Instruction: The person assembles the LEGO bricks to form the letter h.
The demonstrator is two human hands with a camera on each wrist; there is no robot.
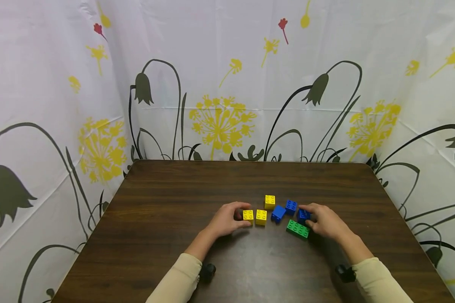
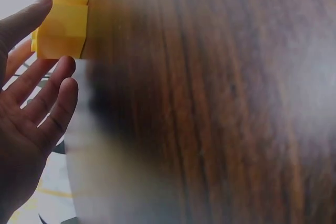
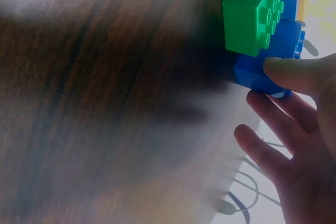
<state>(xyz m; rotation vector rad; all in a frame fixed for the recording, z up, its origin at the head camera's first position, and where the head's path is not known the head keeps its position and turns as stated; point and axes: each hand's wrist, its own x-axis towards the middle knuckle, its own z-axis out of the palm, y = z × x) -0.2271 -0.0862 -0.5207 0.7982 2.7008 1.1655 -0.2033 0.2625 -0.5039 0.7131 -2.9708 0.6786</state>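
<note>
My left hand (image 1: 227, 219) holds a yellow brick (image 1: 248, 216) between thumb and fingers, at the left end of a loose group of toy building bricks. A second yellow brick (image 1: 261, 217) stands just right of it. In the left wrist view the thumb lies against the held yellow brick (image 2: 62, 30). My right hand (image 1: 327, 221) has its thumb and forefinger around a blue brick (image 1: 303, 216) at the group's right end. The longer green brick (image 1: 298, 229) lies in front of that blue one; the right wrist view shows the thumb on the blue brick (image 3: 262, 72).
Another yellow brick (image 1: 270, 202) and two more blue bricks, one tilted (image 1: 278, 213) and one behind (image 1: 291, 206), lie between the hands. All rest on a dark wooden table (image 1: 167, 189). A flowered white curtain (image 1: 212, 50) hangs behind the table's far edge.
</note>
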